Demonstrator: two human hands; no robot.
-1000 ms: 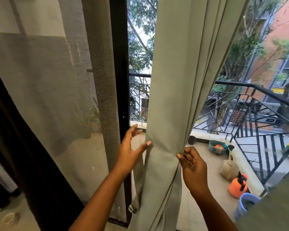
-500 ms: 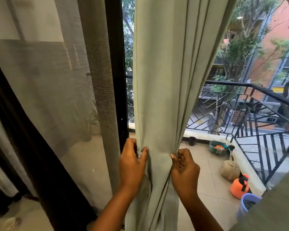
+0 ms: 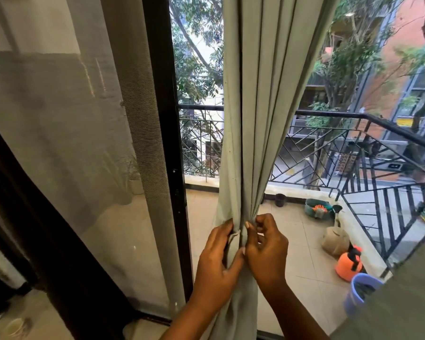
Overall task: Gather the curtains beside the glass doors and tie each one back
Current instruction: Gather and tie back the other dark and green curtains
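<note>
Curtain (image 3: 260, 106) fabric, grey-green, hangs bunched in front of the glass door (image 3: 304, 241). Left hand (image 3: 216, 263) and right hand (image 3: 265, 249) both have a closed grip on the gathered folds, thumbs touching. Outside on the balcony floor, a green tub (image 3: 315, 208) holds something orange; a blue bucket (image 3: 361, 290) beside an orange sprayer (image 3: 347, 266) looks dark inside.
</note>
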